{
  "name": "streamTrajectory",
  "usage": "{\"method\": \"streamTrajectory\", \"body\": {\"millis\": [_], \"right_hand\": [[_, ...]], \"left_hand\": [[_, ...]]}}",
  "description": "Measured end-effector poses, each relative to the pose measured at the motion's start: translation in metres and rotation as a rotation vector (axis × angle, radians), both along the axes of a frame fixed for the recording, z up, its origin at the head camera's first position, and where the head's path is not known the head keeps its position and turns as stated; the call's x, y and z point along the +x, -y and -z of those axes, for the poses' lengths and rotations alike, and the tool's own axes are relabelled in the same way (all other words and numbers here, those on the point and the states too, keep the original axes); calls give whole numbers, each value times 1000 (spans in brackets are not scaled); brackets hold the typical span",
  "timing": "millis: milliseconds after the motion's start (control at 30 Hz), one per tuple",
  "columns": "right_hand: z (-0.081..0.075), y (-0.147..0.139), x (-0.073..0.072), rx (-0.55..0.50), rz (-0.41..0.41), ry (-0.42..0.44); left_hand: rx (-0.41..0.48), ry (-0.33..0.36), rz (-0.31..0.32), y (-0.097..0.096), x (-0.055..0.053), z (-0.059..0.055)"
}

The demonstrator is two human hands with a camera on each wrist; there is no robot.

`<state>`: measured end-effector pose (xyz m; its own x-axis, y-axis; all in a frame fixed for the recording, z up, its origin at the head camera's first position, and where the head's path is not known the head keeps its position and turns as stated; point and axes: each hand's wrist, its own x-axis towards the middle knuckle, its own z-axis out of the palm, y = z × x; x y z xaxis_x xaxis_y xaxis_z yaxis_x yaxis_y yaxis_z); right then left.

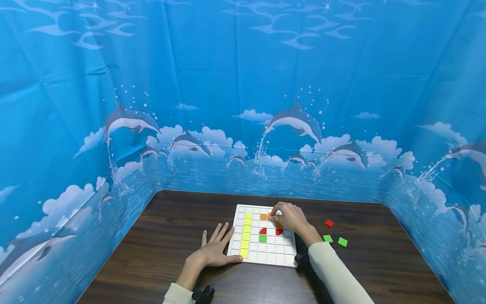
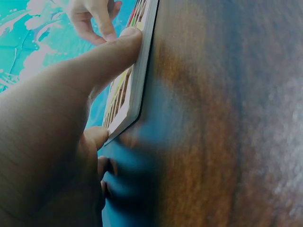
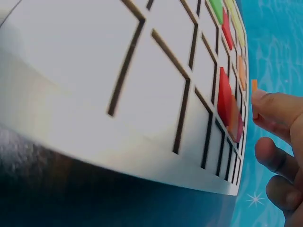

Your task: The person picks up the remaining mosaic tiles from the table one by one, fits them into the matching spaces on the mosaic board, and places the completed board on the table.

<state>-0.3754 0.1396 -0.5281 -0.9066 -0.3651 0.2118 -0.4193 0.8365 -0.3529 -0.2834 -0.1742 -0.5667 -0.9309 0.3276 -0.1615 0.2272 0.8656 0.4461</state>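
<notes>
A white gridded board point(image 1: 268, 256) lies on the table. My left hand point(image 1: 213, 249) spreads its fingers along the board's left side, with the thumb on the near left corner. Over the far right part of the board, my right hand point(image 1: 290, 217) pinches a small orange tile point(image 3: 254, 86) between thumb and fingertips. A column of yellow tiles point(image 1: 246, 229) fills cells on the left. Another orange tile point(image 1: 263, 217) sits toward the far edge. Mid-board are a rounded red piece point(image 1: 263, 231) and a green tile point(image 1: 263, 238). A second red piece point(image 1: 279, 232) adjoins an orange piece point(image 1: 279, 225) near the right wrist.
Right of the board, a red tile point(image 1: 329, 223) and two green tiles point(image 1: 343, 242) lie loose on the dark wooden table point(image 1: 163, 236). A blue dolphin-print curtain point(image 1: 228, 105) surrounds the table's far and side edges.
</notes>
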Motion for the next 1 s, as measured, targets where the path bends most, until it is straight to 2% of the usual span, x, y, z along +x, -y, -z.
{"method": "streamTrajectory", "body": {"millis": [33,233,400,500,667,733,767,867,1000], "right_hand": [[2,1,-1,10,5,1],[5,5,1,61,-3,-25],[6,7,4,106,-4,-67],[6,8,3,129,-8,-88],[6,7,3,119,-27,-66],[6,6,3,107,-35,-55],[6,6,3,103,-38,-51],[7,5,3,102,-35,-45],[8,5,4,109,-23,-37]], "left_hand": [[8,-7,2,1,-1,3],[36,-11,22,0,4,-4],[17,-13,28,1,3,-3],[21,-5,26,0,5,-8],[29,3,30,-1,8,-13],[25,-2,34,0,7,-11],[26,7,27,-1,8,-15],[30,9,24,0,7,-14],[31,9,19,1,3,-6]]}}
